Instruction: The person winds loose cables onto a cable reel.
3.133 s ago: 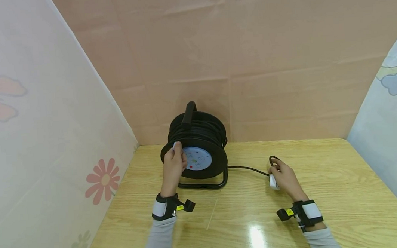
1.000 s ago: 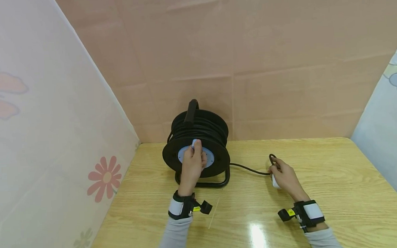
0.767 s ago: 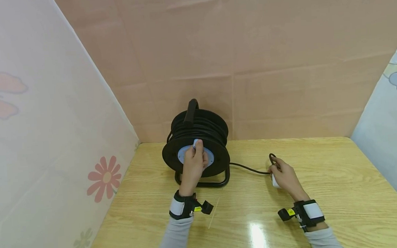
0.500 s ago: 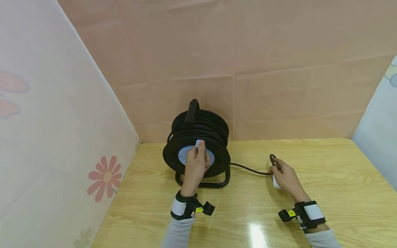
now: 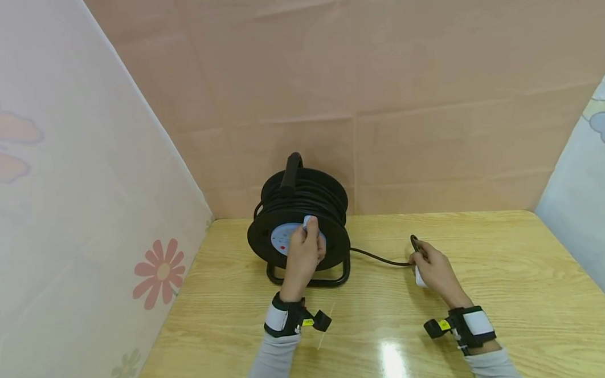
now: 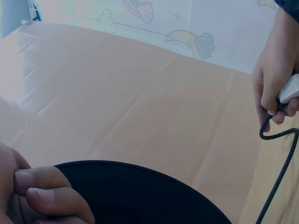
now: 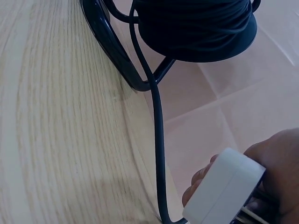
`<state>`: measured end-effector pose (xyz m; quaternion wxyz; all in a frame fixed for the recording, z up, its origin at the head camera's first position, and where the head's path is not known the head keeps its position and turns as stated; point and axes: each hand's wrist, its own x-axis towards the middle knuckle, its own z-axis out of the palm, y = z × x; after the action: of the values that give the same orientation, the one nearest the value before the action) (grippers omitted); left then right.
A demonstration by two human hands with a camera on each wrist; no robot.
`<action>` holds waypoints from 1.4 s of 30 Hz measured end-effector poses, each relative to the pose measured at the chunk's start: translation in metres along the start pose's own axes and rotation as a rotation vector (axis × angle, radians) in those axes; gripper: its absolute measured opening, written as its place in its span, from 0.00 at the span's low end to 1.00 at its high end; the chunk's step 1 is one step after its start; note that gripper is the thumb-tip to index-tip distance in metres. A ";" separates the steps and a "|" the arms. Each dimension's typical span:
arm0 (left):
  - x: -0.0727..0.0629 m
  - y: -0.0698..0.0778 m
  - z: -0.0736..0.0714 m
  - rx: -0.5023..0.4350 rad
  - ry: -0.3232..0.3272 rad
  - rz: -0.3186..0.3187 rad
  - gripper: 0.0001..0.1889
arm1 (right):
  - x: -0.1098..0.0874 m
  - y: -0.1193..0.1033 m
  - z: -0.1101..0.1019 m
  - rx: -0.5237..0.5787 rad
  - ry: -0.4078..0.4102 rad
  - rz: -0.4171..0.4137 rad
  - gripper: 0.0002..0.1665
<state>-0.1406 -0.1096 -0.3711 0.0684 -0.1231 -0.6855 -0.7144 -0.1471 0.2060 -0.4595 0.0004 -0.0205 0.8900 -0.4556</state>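
A black cable reel point(image 5: 269, 233) stands at the back of the table, black cable point(image 5: 303, 197) wound around its drum. My left hand point(image 5: 303, 257) is at its front face, fingers curled around a pale blue knob point(image 5: 307, 221) near the edge of the blue socket panel point(image 5: 280, 238). The hand covers the panel's right part. To the right, my right hand point(image 5: 437, 271) holds a white plug point(image 7: 226, 186) together with a loop of the cable's free end point(image 7: 159, 140). That free length runs from the reel's right side to the hand.
The reel's carrying handle point(image 5: 290, 175) rises on top, and its tubular black stand point(image 5: 317, 282) rests on the wooden table point(image 5: 361, 334). A brown paper wall point(image 5: 380, 105) closes off the back, close behind the reel. Patterned side sheets point(image 5: 102, 194) flank the table.
My left hand and the knob have moved rightward across the reel's face, and the red dot on the panel shows at another spot. My right hand has stayed nearly still.
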 end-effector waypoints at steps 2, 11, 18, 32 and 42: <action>-0.001 0.000 0.002 -0.007 -0.004 0.000 0.32 | 0.000 -0.001 0.000 0.002 -0.001 0.002 0.30; -0.001 -0.005 0.008 -0.016 -0.025 -0.018 0.30 | 0.002 -0.005 0.000 0.033 0.008 0.004 0.29; -0.003 -0.007 0.013 0.005 -0.034 -0.026 0.29 | 0.003 -0.006 0.000 0.006 0.022 -0.007 0.29; -0.005 -0.015 0.022 0.032 -0.040 -0.048 0.28 | 0.001 -0.009 0.000 0.021 0.036 -0.017 0.29; -0.006 -0.020 0.030 0.005 -0.061 -0.071 0.26 | 0.002 -0.005 0.000 0.076 0.012 -0.008 0.29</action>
<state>-0.1382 -0.0796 -0.3912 0.0223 -0.1203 -0.6931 -0.7104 -0.1487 0.2028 -0.4557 -0.0059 -0.0214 0.8718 -0.4894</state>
